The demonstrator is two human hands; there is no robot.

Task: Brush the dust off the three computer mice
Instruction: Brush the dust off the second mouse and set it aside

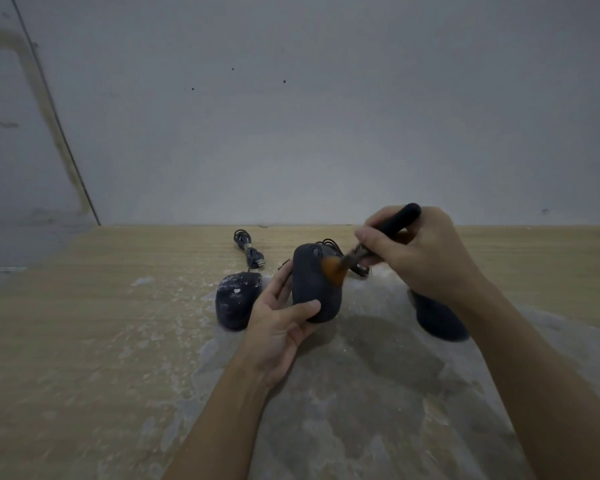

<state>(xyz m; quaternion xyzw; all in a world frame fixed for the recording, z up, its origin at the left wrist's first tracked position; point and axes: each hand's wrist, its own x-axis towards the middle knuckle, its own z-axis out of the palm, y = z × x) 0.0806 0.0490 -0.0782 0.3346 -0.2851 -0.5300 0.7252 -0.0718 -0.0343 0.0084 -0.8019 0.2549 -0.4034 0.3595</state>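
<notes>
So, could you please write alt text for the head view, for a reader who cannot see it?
A left hand holds a dark mouse while the right hand sweeps a brush across it. A dusty mouse lies to the left, a third mouse to the right, on a dust-strewn wooden table.

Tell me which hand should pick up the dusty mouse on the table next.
Left, probably. The left hand holds the middle mouse right beside the dusty mouse, so it can swap them. The right hand is farther away and busy gripping the brush.
</notes>
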